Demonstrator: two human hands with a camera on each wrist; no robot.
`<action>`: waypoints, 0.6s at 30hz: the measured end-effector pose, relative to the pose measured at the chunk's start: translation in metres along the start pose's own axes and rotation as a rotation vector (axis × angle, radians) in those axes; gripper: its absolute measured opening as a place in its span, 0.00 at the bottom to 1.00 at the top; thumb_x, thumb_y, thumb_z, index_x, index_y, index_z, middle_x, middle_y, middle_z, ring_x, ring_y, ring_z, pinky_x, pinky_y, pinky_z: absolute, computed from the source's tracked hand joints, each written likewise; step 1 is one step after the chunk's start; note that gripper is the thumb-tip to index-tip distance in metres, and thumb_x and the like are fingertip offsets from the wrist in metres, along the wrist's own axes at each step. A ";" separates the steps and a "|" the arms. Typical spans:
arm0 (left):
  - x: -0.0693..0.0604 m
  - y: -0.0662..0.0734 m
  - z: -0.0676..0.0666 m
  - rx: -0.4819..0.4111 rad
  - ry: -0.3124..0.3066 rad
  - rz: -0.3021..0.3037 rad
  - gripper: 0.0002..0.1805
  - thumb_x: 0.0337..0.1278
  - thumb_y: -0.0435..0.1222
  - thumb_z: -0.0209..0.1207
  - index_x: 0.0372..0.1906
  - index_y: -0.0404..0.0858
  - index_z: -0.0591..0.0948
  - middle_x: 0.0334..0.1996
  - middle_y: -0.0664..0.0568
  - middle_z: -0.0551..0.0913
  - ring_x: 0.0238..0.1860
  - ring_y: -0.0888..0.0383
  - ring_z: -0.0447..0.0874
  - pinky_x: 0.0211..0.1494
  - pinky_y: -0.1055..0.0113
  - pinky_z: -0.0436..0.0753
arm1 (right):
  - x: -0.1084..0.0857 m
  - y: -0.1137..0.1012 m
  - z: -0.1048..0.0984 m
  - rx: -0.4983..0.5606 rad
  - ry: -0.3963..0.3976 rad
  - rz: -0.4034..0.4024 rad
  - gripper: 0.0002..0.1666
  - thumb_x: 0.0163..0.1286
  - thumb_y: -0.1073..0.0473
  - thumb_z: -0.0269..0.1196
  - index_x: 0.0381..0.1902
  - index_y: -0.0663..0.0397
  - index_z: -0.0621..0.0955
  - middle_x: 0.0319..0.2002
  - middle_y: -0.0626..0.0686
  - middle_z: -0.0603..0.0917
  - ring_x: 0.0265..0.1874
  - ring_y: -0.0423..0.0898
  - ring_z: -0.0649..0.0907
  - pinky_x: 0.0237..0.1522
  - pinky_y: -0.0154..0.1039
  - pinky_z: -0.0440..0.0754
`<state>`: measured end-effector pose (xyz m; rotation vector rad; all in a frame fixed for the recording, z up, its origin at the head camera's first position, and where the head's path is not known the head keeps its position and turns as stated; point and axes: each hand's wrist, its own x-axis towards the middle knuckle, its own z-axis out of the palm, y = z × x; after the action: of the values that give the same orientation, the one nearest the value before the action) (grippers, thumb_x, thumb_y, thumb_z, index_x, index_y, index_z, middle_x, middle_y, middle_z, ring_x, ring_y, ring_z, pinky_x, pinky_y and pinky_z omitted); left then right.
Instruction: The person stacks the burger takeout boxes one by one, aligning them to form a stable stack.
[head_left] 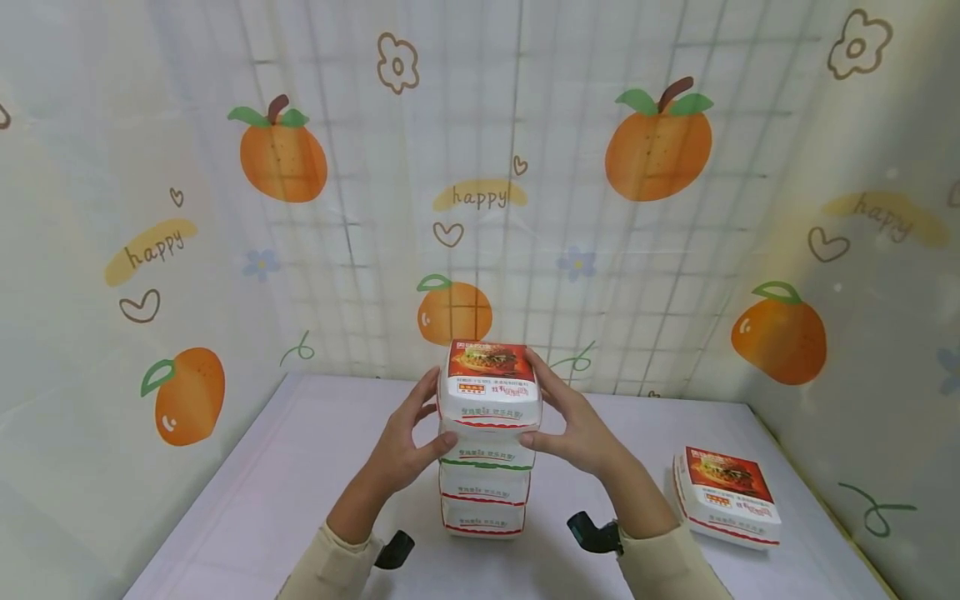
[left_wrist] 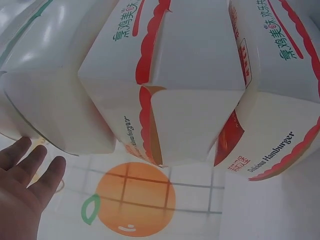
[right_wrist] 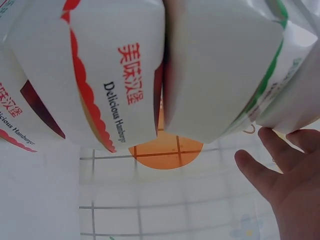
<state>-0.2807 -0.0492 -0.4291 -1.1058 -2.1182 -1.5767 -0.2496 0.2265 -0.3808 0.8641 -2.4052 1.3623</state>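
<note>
Several white burger boxes stand stacked in the head view. The top box point(head_left: 490, 400) has a red burger picture on its lid; the box below it point(head_left: 491, 451) shows a green wavy line. My left hand point(head_left: 397, 446) holds the top box's left side, thumb at its lower front corner, and my right hand point(head_left: 585, 429) holds the right side the same way. In the left wrist view, the left fingers point(left_wrist: 50, 177) lie by the stack's far side. In the right wrist view, the right fingers point(right_wrist: 282, 150) reach the top box point(right_wrist: 300, 107).
Another burger box point(head_left: 727, 497) lies apart on the right of the pale table point(head_left: 300, 475). Behind and beside the table hangs a white curtain point(head_left: 360, 208) with orange fruit prints. Black devices are at both wrists.
</note>
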 end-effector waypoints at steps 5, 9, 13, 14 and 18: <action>0.000 0.000 -0.001 -0.001 0.004 0.003 0.46 0.60 0.50 0.62 0.77 0.46 0.52 0.72 0.59 0.62 0.71 0.55 0.58 0.64 0.44 0.68 | 0.001 0.001 0.000 0.003 -0.006 -0.002 0.61 0.55 0.50 0.72 0.77 0.26 0.48 0.75 0.44 0.55 0.71 0.59 0.58 0.61 0.71 0.58; 0.000 0.000 -0.001 -0.008 0.003 0.002 0.46 0.60 0.50 0.62 0.77 0.47 0.52 0.71 0.60 0.62 0.71 0.55 0.58 0.64 0.44 0.67 | 0.001 0.001 0.001 -0.004 -0.003 0.003 0.60 0.55 0.49 0.72 0.77 0.26 0.48 0.75 0.44 0.55 0.71 0.59 0.59 0.61 0.71 0.59; 0.000 0.001 -0.001 -0.014 -0.001 0.003 0.45 0.60 0.49 0.63 0.77 0.55 0.52 0.71 0.60 0.62 0.71 0.55 0.58 0.65 0.45 0.68 | 0.001 0.003 0.001 -0.004 -0.002 0.000 0.60 0.56 0.49 0.71 0.77 0.26 0.48 0.75 0.44 0.55 0.71 0.59 0.60 0.62 0.69 0.59; 0.000 0.001 -0.001 -0.014 -0.001 0.005 0.45 0.60 0.48 0.63 0.77 0.56 0.52 0.71 0.60 0.63 0.70 0.55 0.59 0.65 0.45 0.68 | 0.001 0.004 0.001 -0.001 -0.004 -0.002 0.60 0.56 0.49 0.71 0.77 0.26 0.48 0.75 0.44 0.55 0.71 0.59 0.60 0.62 0.69 0.59; -0.001 -0.002 -0.001 -0.007 0.001 0.014 0.45 0.60 0.46 0.63 0.77 0.56 0.52 0.71 0.59 0.63 0.70 0.54 0.59 0.64 0.46 0.68 | 0.002 0.008 0.001 0.019 -0.013 -0.012 0.60 0.57 0.50 0.70 0.78 0.29 0.47 0.75 0.44 0.55 0.71 0.60 0.59 0.61 0.71 0.59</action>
<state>-0.2815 -0.0510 -0.4301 -1.1189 -2.1012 -1.5797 -0.2556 0.2282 -0.3859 0.8935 -2.3968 1.3816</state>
